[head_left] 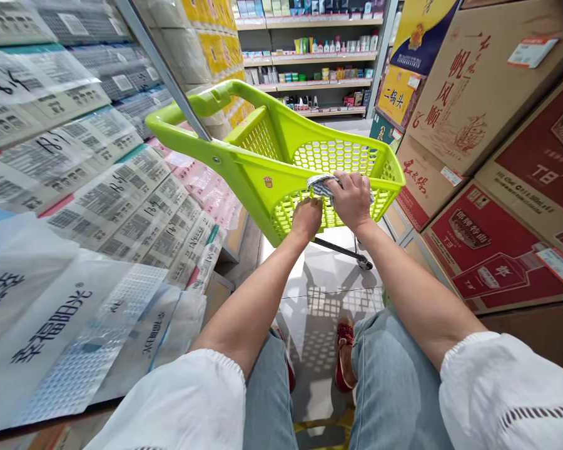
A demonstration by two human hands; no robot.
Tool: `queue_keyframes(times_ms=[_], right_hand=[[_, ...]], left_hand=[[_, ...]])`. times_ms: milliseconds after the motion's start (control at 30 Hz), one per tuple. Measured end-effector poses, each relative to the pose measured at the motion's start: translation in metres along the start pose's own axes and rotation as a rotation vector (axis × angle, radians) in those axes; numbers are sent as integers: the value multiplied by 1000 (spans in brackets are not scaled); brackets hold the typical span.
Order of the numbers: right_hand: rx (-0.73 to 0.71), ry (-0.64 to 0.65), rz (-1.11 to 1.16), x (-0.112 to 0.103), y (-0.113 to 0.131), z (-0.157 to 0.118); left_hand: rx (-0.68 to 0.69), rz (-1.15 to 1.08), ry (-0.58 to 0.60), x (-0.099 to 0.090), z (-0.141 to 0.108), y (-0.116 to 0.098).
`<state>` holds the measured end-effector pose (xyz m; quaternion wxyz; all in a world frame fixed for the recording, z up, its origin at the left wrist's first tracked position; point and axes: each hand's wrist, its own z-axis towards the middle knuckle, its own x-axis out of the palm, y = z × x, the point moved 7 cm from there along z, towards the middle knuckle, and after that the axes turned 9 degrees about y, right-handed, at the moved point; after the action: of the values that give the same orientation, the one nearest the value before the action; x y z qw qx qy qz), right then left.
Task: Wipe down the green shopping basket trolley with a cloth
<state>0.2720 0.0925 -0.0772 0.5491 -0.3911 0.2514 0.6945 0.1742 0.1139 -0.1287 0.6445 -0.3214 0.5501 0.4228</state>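
Note:
A lime-green shopping cart point(253, 172) stands across the aisle, its handle at the upper left and its basket towards the right. My right hand point(351, 199) is closed on a striped grey-and-white cloth point(319, 184), pressed on the top rim of the basket's near side. Lower and to the left, my left hand point(308, 216) is curled in a fist against the perforated side wall. What its fingers grip, if anything, is hidden. Through the holes and over the rim, no goods show in the basket.
Stacked plastic-wrapped packages point(117, 194) line the left side. Cardboard cartons point(469, 94), some red, are piled at the right. Behind the cart are shelves point(316, 57) of bottles and small boxes. A cart wheel point(365, 264) rests on the tiled floor point(309, 350) beyond my feet.

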Motion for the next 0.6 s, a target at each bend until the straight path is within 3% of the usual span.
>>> queue_keyframes(times_ms=[100,200,333,433,533,600], right_hand=[[0,-1,-2,14,-2,-4],[5,52,13,42,-5,-16],[0,171,11,78,-6,-41],[-100,305,-10,99,3,-62],[-173,386,-27,106,10,-71],[-180,355,-30,98,10,-64]], left_hand=[[-62,-38,33,9,10,0],[-47,-85,49,15,16,6],[0,-150,28,16,17,12],[-17,-173,15,14,16,14],[-29,-160,17,13,15,15],[-17,-161,11,11,14,15]])
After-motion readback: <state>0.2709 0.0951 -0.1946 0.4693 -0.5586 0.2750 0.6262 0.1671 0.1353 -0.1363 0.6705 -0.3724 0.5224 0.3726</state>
